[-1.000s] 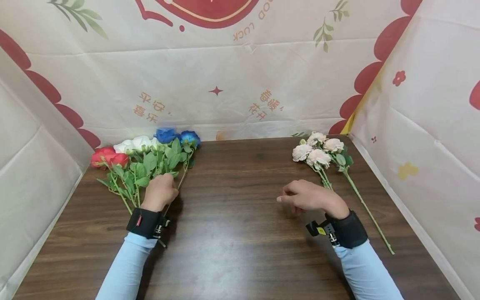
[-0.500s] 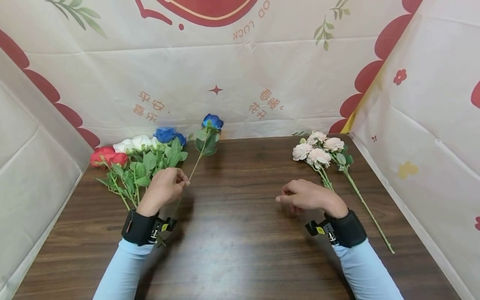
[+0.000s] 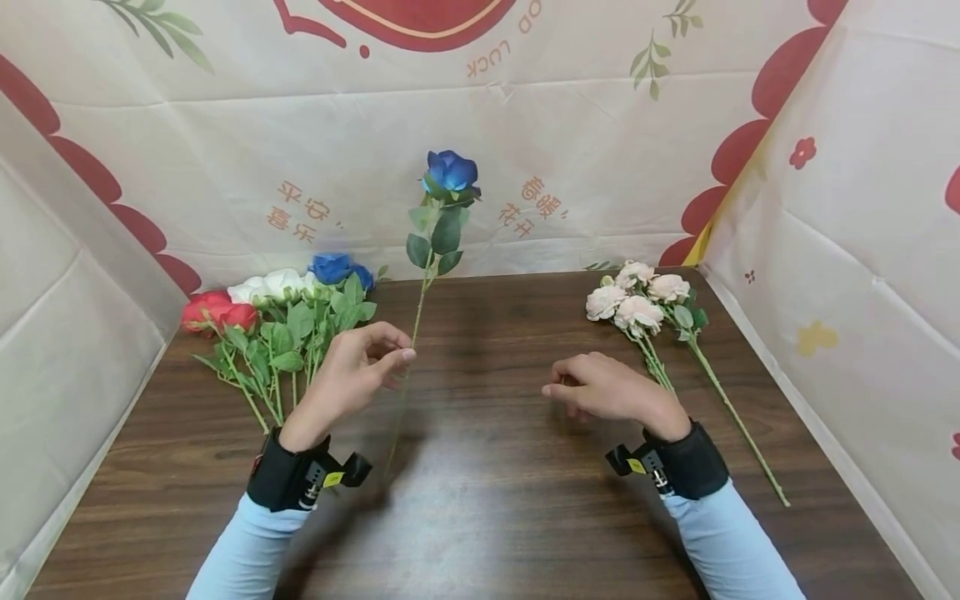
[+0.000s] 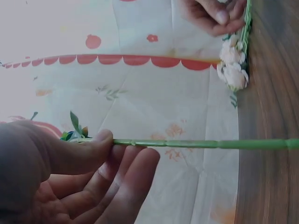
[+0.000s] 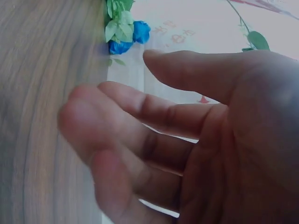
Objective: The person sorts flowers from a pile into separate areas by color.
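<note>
My left hand (image 3: 352,371) pinches the thin green stem (image 4: 187,143) of a blue rose (image 3: 452,173) between thumb and fingers. The rose stands nearly upright above the table, its bloom high in front of the back cloth. Over the right half of the table, my right hand (image 3: 611,387) hovers with loosely bent fingers (image 5: 163,114) and holds nothing. Closest to it lie several pale pink flowers (image 3: 637,315), one on a separate long stem (image 3: 738,421). Left of my left hand lies a bunch of red roses (image 3: 217,312), white roses (image 3: 273,287) and blue roses (image 3: 337,271) with green leaves.
The dark wooden table (image 3: 480,500) ends at a printed cloth (image 3: 360,150) at the back. Cloth walls rise on the left (image 3: 67,292) and on the right (image 3: 862,208).
My left hand has drawn one blue rose out of the left bunch, then raised it and carried it right. The right hand has barely moved.
</note>
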Motion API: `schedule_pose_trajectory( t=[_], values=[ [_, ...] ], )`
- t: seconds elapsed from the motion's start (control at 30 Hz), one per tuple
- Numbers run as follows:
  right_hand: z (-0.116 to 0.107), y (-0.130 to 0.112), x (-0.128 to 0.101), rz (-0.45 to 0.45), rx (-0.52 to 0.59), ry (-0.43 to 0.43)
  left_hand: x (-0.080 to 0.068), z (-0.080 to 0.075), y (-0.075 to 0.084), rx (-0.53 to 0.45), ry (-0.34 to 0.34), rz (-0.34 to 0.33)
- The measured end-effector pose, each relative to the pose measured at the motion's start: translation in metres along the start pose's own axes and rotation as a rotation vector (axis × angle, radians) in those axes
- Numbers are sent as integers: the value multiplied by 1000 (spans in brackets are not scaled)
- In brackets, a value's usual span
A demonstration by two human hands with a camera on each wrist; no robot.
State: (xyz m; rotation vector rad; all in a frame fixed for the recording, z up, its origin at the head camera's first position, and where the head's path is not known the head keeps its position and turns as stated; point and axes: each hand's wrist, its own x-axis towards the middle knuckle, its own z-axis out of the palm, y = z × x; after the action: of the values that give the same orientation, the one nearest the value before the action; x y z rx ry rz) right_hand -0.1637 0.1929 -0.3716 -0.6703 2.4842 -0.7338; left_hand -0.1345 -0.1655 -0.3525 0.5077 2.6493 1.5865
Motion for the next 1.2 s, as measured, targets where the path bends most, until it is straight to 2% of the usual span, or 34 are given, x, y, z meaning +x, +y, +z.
schedule_pose_trajectory(
  t=[0.1, 0.27, 0.37, 0.5, 0.57, 0.63, 0.77, 1.03, 1.2],
  values=[
    [5, -6, 2, -33, -8, 60, -1, 5, 3, -35, -13, 3],
    [20, -25, 8, -142, 36, 249, -3, 18, 9, -132, -48, -5],
    [32, -43, 9, -193, 234, 317, -4, 29, 14, -215, -78, -5],
    [46, -66, 9, -255, 584, 364, -6, 46, 19, -287, -121, 18],
    [51, -74, 9, -285, 673, 403, -7, 54, 20, -305, -141, 27],
    [54, -79, 9, -298, 715, 448, -8, 60, 20, -319, -158, 27],
    [57, -83, 8, -293, 729, 500, -10, 70, 22, -345, -183, 13],
    [53, -78, 5, -278, 649, 476, -11, 78, 21, -371, -211, -29],
    [39, -66, 3, -193, 576, 458, -8, 76, 16, -333, -252, -69]
  ],
)
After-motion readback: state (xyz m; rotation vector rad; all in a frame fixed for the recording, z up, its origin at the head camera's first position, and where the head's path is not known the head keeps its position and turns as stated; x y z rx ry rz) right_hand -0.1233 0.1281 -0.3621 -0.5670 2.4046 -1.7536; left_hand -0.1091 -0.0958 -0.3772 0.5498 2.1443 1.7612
